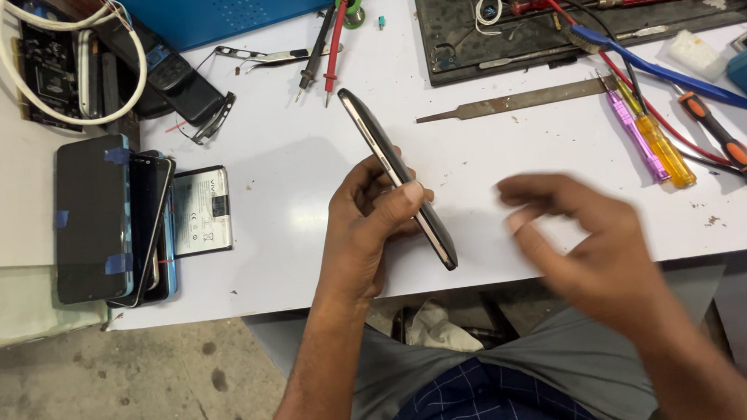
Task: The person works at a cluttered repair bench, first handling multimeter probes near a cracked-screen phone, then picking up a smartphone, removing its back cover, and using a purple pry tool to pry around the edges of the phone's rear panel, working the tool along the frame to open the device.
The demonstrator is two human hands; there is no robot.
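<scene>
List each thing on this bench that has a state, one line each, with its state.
Phone: held on edge, tilted, in the left hand.
Right hand: empty, fingers curled, blurred, apart from the phone.
Stack of phones: lying flat at the table's left edge, blue tape on the top one.
Battery: loose, flat beside the stack.
Metal file: lying flat.
Screwdrivers: lying side by side.

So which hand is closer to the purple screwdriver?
Right. The right hand hangs blurred just below and left of the purple screwdriver. The left hand is farther left, holding a phone.
</scene>
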